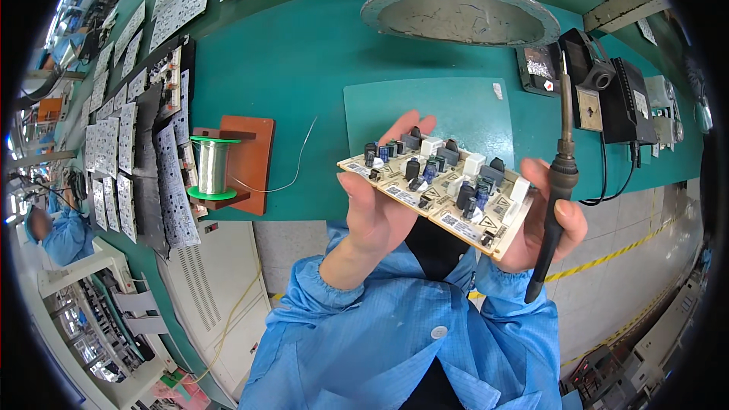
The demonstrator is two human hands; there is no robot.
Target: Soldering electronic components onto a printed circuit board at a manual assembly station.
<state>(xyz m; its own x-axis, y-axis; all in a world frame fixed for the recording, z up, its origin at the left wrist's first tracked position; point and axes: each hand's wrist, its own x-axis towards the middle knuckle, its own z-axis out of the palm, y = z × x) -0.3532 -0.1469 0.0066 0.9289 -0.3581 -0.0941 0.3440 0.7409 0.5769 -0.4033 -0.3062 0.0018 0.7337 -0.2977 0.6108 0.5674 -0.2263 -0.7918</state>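
A cream circuit board panel (448,196), crowded with black capacitors and white and grey blocks, is held up tilted in front of my chest. My left hand (372,209) grips its left end, thumb at the near edge and fingertips showing past the far edge. At the right end, my right hand (558,228) supports the board and also clasps a soldering iron (563,167) by its dark handle. The iron stands nearly upright, its metal tip pointing away from me. Some of both hands' fingers are hidden behind the board.
Left of the board, a solder wire spool (213,169) with green flanges sits on a brown stand (262,163). Many board panels (129,144) stand further left. A metal fume hood (463,4) hangs over the green bench mat (425,106). A black soldering station (630,99) is at right.
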